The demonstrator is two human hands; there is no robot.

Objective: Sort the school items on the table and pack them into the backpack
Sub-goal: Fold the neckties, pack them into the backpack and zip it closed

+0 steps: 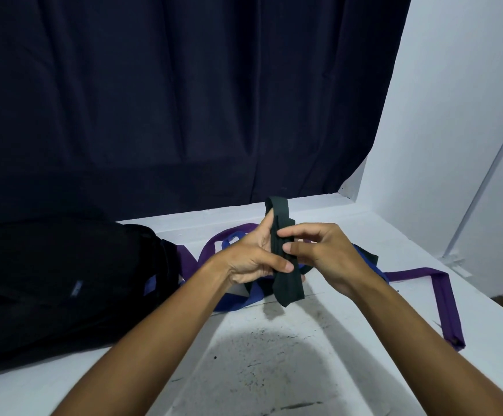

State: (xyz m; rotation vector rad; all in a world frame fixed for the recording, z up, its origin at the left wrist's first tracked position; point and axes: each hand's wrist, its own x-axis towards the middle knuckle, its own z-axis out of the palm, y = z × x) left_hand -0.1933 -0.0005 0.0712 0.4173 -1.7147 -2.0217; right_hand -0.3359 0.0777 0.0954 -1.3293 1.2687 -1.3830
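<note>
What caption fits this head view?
Both hands, left hand and right hand, fold a dark green tie above the table, black backpack alongside.

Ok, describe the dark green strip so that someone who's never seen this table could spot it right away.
Start at the black backpack on the white table's left side and look right, to the two hands above the middle. The dark green strip is folded between the left hand and right hand. The purple strip and blue strip lie loose.

No readable text, numbers or brand names anywhere. Only candidate: small pale blue tag (pixel 77 289) on the black backpack (pixel 49 283) at 9 o'clock on the desk (pixel 274 370), too blurred to read.
</note>
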